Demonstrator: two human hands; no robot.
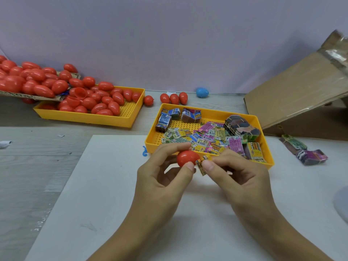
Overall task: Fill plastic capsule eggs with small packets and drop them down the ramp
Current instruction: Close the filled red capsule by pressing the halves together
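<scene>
Fingers of the left hand (162, 178) pinch a red egg (187, 158) at frame centre, opening turned rightward so the right hand (239, 178), pinching a folded packet (202, 163), can feed it in.

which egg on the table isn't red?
The blue egg, lying alone by the back wall, right of the three loose red eggs and left of the cardboard ramp. Every other egg in view is red.
</scene>
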